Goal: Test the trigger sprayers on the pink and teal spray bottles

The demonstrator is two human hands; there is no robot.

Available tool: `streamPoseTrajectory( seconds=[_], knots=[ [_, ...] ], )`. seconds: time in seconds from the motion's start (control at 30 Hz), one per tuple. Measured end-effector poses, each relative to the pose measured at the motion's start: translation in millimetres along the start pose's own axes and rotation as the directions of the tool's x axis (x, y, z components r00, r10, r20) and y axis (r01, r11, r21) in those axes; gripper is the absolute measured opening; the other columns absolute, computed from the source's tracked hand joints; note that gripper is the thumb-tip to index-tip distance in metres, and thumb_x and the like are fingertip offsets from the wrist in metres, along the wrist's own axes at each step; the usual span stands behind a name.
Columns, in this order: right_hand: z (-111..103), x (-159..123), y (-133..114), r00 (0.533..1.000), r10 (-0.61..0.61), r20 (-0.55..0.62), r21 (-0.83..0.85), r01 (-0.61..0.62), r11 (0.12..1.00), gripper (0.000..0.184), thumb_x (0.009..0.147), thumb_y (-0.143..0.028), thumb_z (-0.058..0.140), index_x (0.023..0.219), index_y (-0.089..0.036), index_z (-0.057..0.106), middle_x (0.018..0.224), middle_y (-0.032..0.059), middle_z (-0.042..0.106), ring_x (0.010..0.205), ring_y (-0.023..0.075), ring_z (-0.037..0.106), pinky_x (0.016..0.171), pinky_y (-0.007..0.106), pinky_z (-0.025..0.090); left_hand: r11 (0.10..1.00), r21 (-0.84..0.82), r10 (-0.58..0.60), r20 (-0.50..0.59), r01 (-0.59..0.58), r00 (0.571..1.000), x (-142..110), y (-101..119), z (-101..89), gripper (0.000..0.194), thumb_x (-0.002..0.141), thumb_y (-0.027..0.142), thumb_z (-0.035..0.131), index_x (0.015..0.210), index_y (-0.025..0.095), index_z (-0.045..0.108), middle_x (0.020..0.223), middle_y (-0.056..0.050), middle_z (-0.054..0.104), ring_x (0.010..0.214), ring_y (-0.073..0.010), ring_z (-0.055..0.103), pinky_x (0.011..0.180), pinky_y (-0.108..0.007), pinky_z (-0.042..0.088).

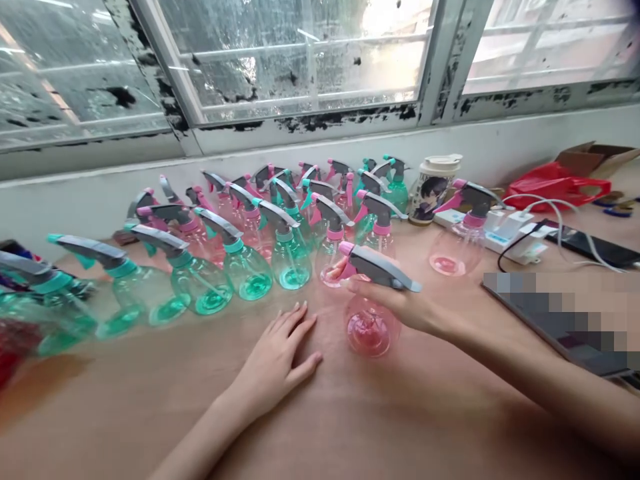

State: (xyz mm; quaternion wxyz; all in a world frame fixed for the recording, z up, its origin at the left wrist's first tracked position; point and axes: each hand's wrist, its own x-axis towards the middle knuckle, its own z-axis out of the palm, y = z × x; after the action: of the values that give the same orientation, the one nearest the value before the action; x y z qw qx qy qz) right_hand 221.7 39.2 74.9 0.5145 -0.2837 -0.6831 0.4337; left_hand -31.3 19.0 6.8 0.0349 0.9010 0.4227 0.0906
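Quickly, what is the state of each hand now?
Left hand: open, palm down on the table, holding nothing.
Right hand: closed, holding a pink spray bottle.

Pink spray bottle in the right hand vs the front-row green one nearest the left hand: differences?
The pink bottle is pink-tinted, the green bottle green-tinted. The right hand grips the pink bottle; the green bottle stands untouched. Both have see-through bodies and spray heads with grey.

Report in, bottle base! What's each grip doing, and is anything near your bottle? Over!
Right grip holding pink spray bottle by the neck. Left grip palm down on table, fingers spread. Other spray bottles close behind.
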Motion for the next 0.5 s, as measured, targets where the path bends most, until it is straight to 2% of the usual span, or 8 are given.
streamPoseTrajectory(
  seconds=[0.07, 0.13, 0.23, 0.37, 0.5],
  knots=[
    [0.1, -1.9, -1.6, 1.000, -0.007, 0.009, -0.041, 0.007, 0.999, 0.017, 0.086, -0.027, 0.065, 0.102, -0.024, 0.062, 0.100, 0.0014, 0.067, 0.097, 0.0192, 0.065, 0.087, 0.034, 0.051, 1.000, -0.001, 0.008, -0.012, -0.008, 1.000, -0.3, -0.1, 0.9, 0.054, 0.098, 0.045, 0.050, 0.145, 0.019, 0.043, 0.156, -0.014, 0.034, 0.143, -0.0307, 0.032, 0.115, -0.053, 0.027],
    [-0.4, -4.6, -3.9, 1.000, -0.004, 0.010, -0.121, 0.005, 0.993, 0.011, 0.087, -0.032, 0.065, 0.095, -0.024, 0.063, 0.092, -0.0003, 0.066, 0.081, 0.0162, 0.063, 0.072, 0.029, 0.050, 1.000, -0.001, 0.015, -0.021, -0.015, 1.000, -0.1, 0.5, 1.9, 0.054, 0.098, 0.046, 0.049, 0.145, 0.020, 0.042, 0.156, -0.013, 0.034, 0.142, -0.0304, 0.032, 0.115, -0.053, 0.027],
    [-0.8, -7.5, -7.9, 1.000, -0.011, 0.019, -0.212, 0.015, 0.977, 0.014, 0.088, -0.037, 0.064, 0.090, -0.024, 0.061, 0.075, -0.0034, 0.058, 0.062, 0.0121, 0.052, 0.057, 0.026, 0.043, 1.000, 0.000, 0.017, -0.031, -0.017, 0.999, -0.1, 0.5, 2.7, 0.055, 0.098, 0.047, 0.048, 0.145, 0.020, 0.042, 0.155, -0.013, 0.035, 0.142, -0.0305, 0.034, 0.115, -0.053, 0.028],
    [-0.7, -6.4, -10.5, 0.999, -0.038, 0.030, -0.219, 0.044, 0.975, 0.024, 0.089, -0.038, 0.063, 0.074, -0.022, 0.052, 0.064, -0.0058, 0.046, 0.055, 0.0102, 0.042, 0.051, 0.024, 0.036, 1.000, -0.006, 0.018, -0.044, -0.018, 0.999, -0.6, -0.8, 3.2, 0.054, 0.098, 0.047, 0.049, 0.145, 0.021, 0.043, 0.155, -0.012, 0.036, 0.141, -0.0309, 0.034, 0.115, -0.052, 0.028],
    [-1.0, -6.2, -8.3, 0.999, -0.023, 0.030, -0.202, 0.029, 0.979, 0.024, 0.090, -0.034, 0.061, 0.073, -0.022, 0.050, 0.062, -0.0054, 0.047, 0.054, 0.0104, 0.045, 0.049, 0.024, 0.037, 1.000, -0.008, 0.011, -0.038, -0.012, 0.999, -0.7, -1.1, 3.4, 0.054, 0.098, 0.047, 0.049, 0.145, 0.021, 0.043, 0.155, -0.012, 0.035, 0.141, -0.0318, 0.035, 0.115, -0.053, 0.028]
  ],
)
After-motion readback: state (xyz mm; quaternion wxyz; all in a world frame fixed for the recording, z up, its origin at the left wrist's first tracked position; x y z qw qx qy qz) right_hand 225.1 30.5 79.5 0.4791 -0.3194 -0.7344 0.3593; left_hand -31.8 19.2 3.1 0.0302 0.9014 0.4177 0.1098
